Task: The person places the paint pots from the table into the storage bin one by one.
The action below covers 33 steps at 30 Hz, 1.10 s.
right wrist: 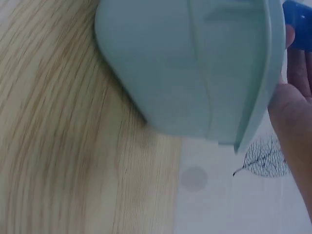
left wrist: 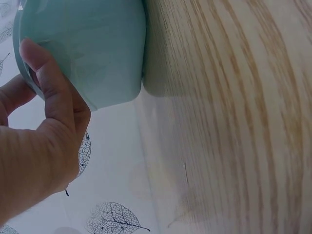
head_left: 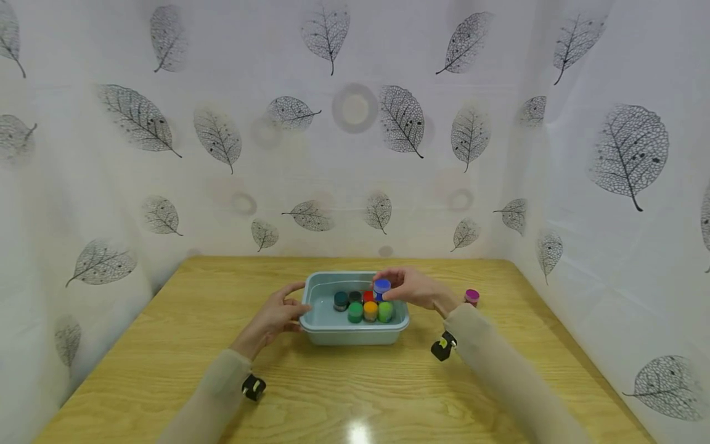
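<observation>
A pale blue-green plastic bin (head_left: 355, 338) stands on the table with several small paint jars inside. My left hand (head_left: 280, 314) grips its left end, thumb over the rim and fingers against the outer wall (left wrist: 107, 53). Above the bin's right side, my right hand (head_left: 416, 288) holds a blue paint jar (head_left: 381, 287) between thumb and fingers. Below it sit a green jar (head_left: 355, 312), an orange jar (head_left: 370, 311) and a light green jar (head_left: 385, 311). Behind these are dark jars (head_left: 341, 301) and a red jar (head_left: 368, 296), partly hidden.
A magenta-lidded jar (head_left: 472, 297) stands on the wooden table (head_left: 344, 388), to the right of the bin and just beyond my right wrist. A white curtain (head_left: 355, 172) with leaf prints hangs behind the table and along both sides.
</observation>
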Motion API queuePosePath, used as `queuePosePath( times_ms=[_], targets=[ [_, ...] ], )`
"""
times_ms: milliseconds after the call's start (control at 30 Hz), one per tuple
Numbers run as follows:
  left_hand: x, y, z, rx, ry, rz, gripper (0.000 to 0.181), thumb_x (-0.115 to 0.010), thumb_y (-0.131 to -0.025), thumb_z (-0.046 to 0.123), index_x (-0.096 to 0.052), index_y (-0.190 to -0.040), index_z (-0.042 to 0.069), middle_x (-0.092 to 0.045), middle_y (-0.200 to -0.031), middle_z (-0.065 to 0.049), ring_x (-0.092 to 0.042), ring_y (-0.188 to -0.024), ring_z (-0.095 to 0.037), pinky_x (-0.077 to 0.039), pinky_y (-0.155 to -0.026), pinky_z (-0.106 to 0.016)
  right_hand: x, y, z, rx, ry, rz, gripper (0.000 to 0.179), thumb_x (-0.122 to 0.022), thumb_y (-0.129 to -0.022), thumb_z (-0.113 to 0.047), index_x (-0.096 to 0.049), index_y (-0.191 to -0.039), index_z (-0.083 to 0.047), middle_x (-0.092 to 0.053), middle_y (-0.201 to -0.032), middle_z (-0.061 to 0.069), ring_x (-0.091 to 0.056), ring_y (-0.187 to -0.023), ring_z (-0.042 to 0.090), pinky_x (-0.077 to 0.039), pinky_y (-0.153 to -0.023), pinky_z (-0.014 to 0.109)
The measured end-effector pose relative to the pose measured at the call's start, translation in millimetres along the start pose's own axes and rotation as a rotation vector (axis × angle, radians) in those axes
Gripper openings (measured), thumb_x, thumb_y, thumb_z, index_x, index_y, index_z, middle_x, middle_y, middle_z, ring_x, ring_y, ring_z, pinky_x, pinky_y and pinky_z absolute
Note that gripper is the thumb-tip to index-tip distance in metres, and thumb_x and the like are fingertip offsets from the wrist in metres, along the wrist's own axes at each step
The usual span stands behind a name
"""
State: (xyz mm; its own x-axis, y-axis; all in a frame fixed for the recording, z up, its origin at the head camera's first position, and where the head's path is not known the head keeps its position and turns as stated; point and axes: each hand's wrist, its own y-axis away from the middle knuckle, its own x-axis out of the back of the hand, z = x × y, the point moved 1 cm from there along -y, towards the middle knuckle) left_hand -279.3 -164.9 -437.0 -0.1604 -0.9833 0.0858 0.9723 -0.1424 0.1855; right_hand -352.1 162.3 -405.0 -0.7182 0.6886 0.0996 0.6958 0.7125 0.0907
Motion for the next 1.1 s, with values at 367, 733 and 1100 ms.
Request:
queuePosePath(
  times_ms=[367,733,1100],
  targets=[
    [-1.0,1.9,3.5,-0.002,-0.003,-0.001,0.066,-0.064,-0.094,0.007,-0.033,-0.152,0.013,-0.060,-0.091,-0.011,-0.062,-0.068,-0.014,-0.059,-0.060,-0.031,-27,-28.5,-3,-0.086,0.163,0.059,0.051,-0.077,-0.084,-0.010,-0.060,-0.131,-0.005,-0.063,-0.123,0.009,-0.060,-0.107,0.019,-0.054,-0.095,0.035],
    [-2.3,5.8,5.9,0.000,0.004,-0.016,0.067,-0.063,-0.094,0.007,-0.030,-0.152,0.012,-0.058,-0.089,-0.010,-0.062,-0.068,-0.014,-0.058,-0.058,-0.028,-43,-48.2,1,-0.072,0.274,0.045,0.045,-0.079,-0.082,-0.011,-0.066,-0.126,-0.010,-0.068,-0.115,0.005,-0.063,-0.102,0.017,-0.056,-0.090,0.031],
    [-1.8,4.4,3.9,-0.002,0.010,-0.015,0.067,-0.063,-0.094,0.006,-0.030,-0.153,0.012,-0.059,-0.091,-0.012,-0.063,-0.068,-0.014,-0.057,-0.056,-0.025,-55,-62.6,6,-0.021,0.423,0.023,0.042,-0.079,-0.081,-0.008,-0.068,-0.122,-0.007,-0.071,-0.113,0.007,-0.065,-0.098,0.015,-0.055,-0.090,0.031]
  ],
)
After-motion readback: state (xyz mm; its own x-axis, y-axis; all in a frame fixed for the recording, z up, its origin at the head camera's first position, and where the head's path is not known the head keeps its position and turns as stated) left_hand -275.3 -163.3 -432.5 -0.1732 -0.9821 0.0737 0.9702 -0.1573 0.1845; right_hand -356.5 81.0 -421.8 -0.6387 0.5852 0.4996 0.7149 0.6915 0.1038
